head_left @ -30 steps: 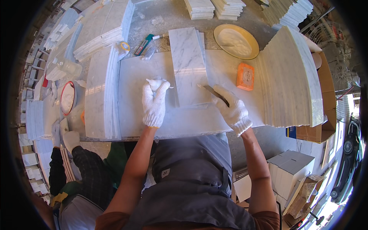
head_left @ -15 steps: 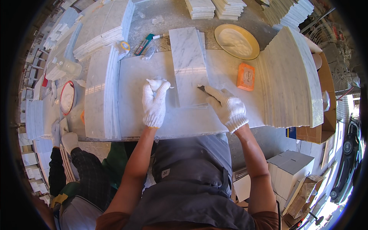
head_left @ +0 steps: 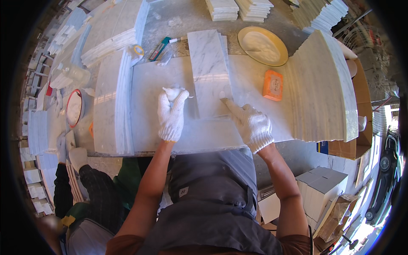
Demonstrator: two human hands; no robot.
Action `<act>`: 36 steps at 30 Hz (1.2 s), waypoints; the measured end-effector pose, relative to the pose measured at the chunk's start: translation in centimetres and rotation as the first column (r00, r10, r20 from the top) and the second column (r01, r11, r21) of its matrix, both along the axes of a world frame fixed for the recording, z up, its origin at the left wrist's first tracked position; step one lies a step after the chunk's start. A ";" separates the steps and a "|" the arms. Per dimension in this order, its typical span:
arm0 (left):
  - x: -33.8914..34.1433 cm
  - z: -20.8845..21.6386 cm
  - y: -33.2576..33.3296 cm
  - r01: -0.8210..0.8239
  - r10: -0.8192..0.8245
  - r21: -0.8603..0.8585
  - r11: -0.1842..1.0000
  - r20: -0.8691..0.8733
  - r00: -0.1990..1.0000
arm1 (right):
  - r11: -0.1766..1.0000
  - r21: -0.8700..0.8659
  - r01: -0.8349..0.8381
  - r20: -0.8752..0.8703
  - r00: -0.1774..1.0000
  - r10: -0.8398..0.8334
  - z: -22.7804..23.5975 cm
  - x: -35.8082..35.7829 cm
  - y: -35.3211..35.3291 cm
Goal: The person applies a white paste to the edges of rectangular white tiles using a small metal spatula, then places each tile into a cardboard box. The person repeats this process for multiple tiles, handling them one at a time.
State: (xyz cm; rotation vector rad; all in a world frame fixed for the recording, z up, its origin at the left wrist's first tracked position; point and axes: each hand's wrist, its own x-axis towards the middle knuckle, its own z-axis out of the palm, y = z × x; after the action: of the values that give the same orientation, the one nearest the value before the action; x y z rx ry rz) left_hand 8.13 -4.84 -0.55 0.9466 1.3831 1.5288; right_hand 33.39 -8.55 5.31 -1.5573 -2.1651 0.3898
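Observation:
A white-and-grey marble tile point(head_left: 209, 59) lies lengthwise before me, on top of at least one more tile whose edges show beneath. My right hand point(head_left: 251, 123), in a white knit glove, is closed at the tile's right edge near its lower end. A small thin blade point(head_left: 222, 94) juts from its fingertips over the tile face, looking pale now; its handle is hidden in the glove. Left of the tile, my gloved left hand point(head_left: 171, 117) is closed around a soft white lump point(head_left: 173, 92), perhaps putty or cloth.
Tile stacks stand at the left point(head_left: 112, 102) and right point(head_left: 318, 89). Beyond the tile lie a yellow bowl of white powder point(head_left: 279, 57), an orange box point(head_left: 272, 85), a green cutter point(head_left: 160, 49) and a tape roll point(head_left: 138, 50). A co-worker's gloved hands point(head_left: 77, 158) are at far left.
My right hand has shifted slightly down, and its wrist has turned a little. The blade at its fingertips, dark before, now looks pale. My left hand stays put.

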 end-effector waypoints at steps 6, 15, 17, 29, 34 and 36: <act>-0.2 -0.4 0.1 0.013 -0.013 0.000 1.000 -0.026 1.000 | 1.000 0.020 0.019 -0.014 1.000 -0.019 -0.2 0.8 0.6; -0.2 -0.2 0.0 0.003 -0.002 -0.016 1.000 0.035 0.999 | 1.000 0.006 -0.026 0.000 1.000 0.026 0.0 0.2 0.0; -0.2 -0.2 0.0 -0.002 0.002 0.010 1.000 -0.025 1.000 | 0.999 0.001 -0.042 0.100 0.994 0.042 0.4 0.6 -0.7; -0.2 -0.1 -0.1 -0.002 0.002 0.005 1.000 -0.020 1.000 | 0.999 0.025 -0.019 0.039 0.999 0.018 -0.9 -0.2 0.9; -0.3 -0.5 -0.1 0.005 -0.005 0.033 0.999 -0.010 1.000 | 0.997 -0.058 -0.048 0.056 0.997 0.051 -0.2 0.9 -1.1; -0.3 -0.5 -0.1 0.008 -0.009 0.038 0.999 0.009 1.000 | 0.995 -0.076 -0.059 0.025 0.998 0.061 -0.2 1.2 -1.4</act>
State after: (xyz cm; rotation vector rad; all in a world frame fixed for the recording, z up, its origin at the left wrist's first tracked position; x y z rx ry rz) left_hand 7.82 -4.94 -1.05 0.9667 1.3466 1.5560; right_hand 34.64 -9.94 5.16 -1.5489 -2.2458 0.4772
